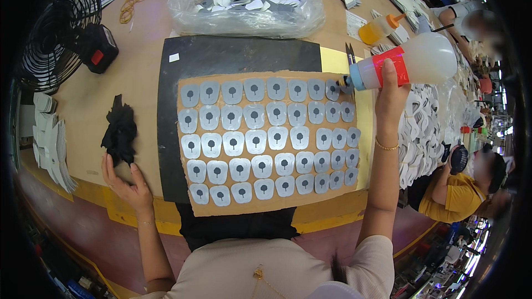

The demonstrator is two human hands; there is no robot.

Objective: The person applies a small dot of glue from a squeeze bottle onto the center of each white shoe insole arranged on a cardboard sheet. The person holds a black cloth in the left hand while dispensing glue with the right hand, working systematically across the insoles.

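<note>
**Squeeze bottle held over a board of grey pieces**

A pale squeeze bottle [410, 65] with a red band and a blue cap is gripped by the right hand [391, 95], whose fingers are closed around the red band. The bottle is held on its side, and its dark nozzle is pointed at the upper right corner of a cardboard sheet [266, 202]. On this sheet, grey pieces [255, 141] are laid in five rows, each marked with a small dark spot. The cardboard is placed on a black mat [221, 55], which lies on the wooden table [138, 72].

The left hand [125, 184] is open and holds nothing; it is rested at the table edge, just below a black cloth [119, 130]. A clear bag of similar pieces [249, 0] is seen beyond the mat, and a black fan [61, 27] stands at the far left.
</note>
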